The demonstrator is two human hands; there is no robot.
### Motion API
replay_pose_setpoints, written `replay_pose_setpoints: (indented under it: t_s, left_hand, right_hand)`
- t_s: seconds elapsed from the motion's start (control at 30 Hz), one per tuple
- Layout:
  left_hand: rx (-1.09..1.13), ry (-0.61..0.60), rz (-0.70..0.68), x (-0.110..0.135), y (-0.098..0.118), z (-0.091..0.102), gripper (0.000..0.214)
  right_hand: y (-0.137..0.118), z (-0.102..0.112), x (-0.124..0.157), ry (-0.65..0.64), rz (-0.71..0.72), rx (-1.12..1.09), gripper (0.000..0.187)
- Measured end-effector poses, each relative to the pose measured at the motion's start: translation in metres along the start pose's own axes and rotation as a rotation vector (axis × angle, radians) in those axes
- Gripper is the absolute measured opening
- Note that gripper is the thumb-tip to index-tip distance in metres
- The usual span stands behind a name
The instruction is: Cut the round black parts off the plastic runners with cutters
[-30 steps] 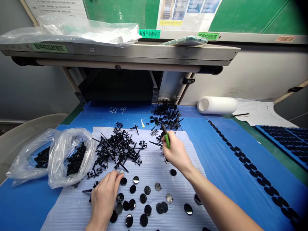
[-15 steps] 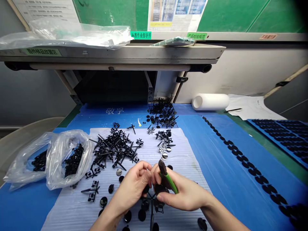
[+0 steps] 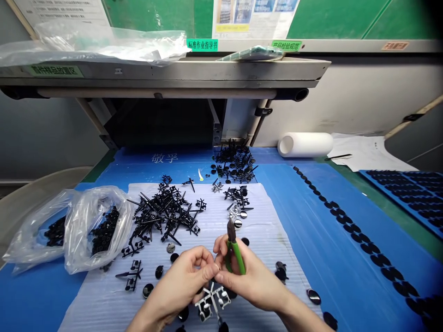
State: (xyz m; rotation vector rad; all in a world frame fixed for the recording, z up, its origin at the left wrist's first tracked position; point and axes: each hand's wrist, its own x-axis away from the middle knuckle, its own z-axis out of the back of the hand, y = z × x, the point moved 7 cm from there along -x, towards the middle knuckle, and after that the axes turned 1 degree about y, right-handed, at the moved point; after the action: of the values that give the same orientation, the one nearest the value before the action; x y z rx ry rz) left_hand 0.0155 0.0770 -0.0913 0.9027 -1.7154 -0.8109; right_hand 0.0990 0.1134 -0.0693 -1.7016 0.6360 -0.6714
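Above the white sheet [image 3: 207, 230], left hand [image 3: 188, 279] and right hand [image 3: 252, 279] meet at the fingertips — both curled inward, the right's fingers wrapped around green-handled cutters [image 3: 238, 259], blades up — the left thumb and forefinger pinching a glinting branched frame [image 3: 212, 293] just below.

Smooth plastic discs [image 3: 147, 290] (quite glossy)

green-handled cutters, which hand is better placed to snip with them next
Right, most likely: the right hand holds the green-handled cutters, though their tips point away from the branched piece. The left hand shows no tool; its fingertips are close to the right hand's.
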Motion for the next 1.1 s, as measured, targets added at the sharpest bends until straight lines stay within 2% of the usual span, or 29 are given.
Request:
replay_pose_setpoints:
  t_s: [0.07,0.17,0.23,0.3,0.4,0.5,0.63,0.73,0.9,1.1]
  left_hand:
    - [0.068,0.02,0.036,-0.001,-0.005,0.002,0.025]
    - [0.203,0.216,0.002,-0.001,-0.004,0.01,0.026]
    - [0.319,0.383,-0.046,0.001,0.0,0.014,0.026]
    - [0.386,0.471,-0.079,0.003,0.003,0.012,0.027]
    - [0.345,0.459,-0.151,0.004,0.013,0.002,0.032]
    - [0.276,0.434,-0.209,0.005,0.019,-0.003,0.033]
    - [0.302,0.371,-0.187,0.007,0.017,-0.007,0.031]
    - [0.348,0.373,-0.18,0.01,0.016,-0.007,0.03]
    - [0.367,0.344,-0.18,0.01,0.018,-0.012,0.03]
    - [0.389,0.32,-0.16,0.009,0.017,-0.015,0.028]
  right_hand:
    - [0.002,0.009,0.004,0.106,0.033,0.099,0.02]
    - [0.007,0.025,0.014,0.243,0.042,0.284,0.014]
    - [0.014,0.025,0.021,0.22,-0.006,0.461,0.015]
    - [0.019,0.018,0.026,0.126,-0.04,0.622,0.022]
    - [0.019,0.004,0.03,-0.011,-0.005,0.713,0.036]
    - [0.014,-0.004,0.029,-0.085,0.016,0.725,0.049]
    - [0.01,-0.005,0.027,-0.16,-0.019,0.714,0.064]
    - [0.011,-0.007,0.027,-0.215,-0.074,0.696,0.067]
    - [0.01,-0.008,0.028,-0.205,-0.082,0.625,0.065]
    - [0.015,-0.004,0.031,-0.206,-0.134,0.653,0.067]
